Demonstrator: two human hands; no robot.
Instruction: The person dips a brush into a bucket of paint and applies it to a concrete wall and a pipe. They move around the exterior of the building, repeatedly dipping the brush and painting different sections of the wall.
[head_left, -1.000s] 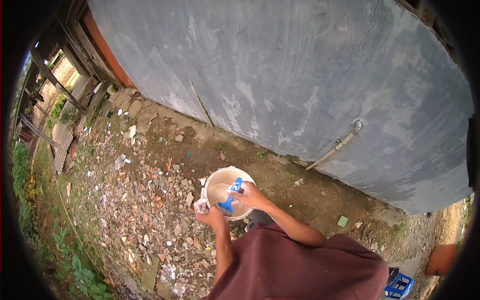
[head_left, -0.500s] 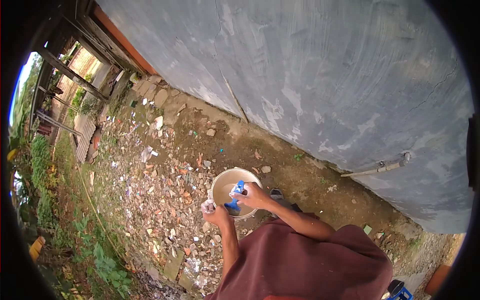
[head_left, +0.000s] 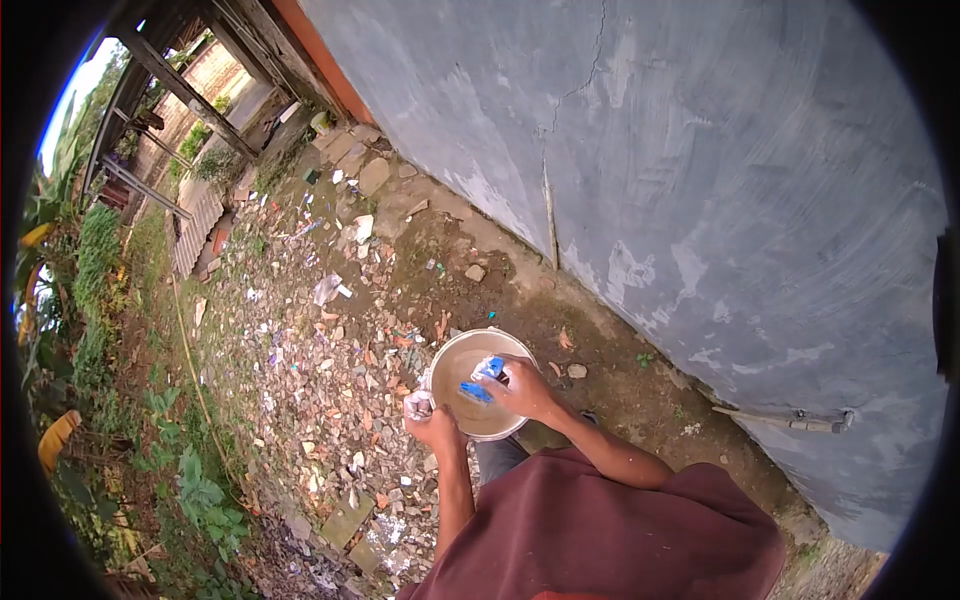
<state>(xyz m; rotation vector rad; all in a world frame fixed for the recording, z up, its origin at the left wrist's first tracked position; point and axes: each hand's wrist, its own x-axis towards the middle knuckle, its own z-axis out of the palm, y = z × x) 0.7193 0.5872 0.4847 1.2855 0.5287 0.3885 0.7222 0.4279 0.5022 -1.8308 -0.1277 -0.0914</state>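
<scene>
A round whitish bucket [head_left: 436,372] with greyish-brown contents is held in front of my body. My left hand [head_left: 434,424] is closed on its near left rim, with pale residue on the fingers. Over the bucket's opening, my right hand [head_left: 522,388] grips a blue paintbrush [head_left: 477,391] smeared with white. The brush's wide blue end points down into the bucket; its bristles are hard to make out.
A grey, patchily coated wall [head_left: 700,170] rises on the right, with a stick [head_left: 550,215] leaning on it and a pipe [head_left: 800,420] low down. Stones and litter [head_left: 310,380] cover the ground. Plants [head_left: 205,500] grow at the left, near a wooden post [head_left: 185,90].
The view has shifted, so the wall and ground appear further right and lower. My right hand has tilted the paintbrush within the bucket's opening. My left hand keeps its hold on the rim.
</scene>
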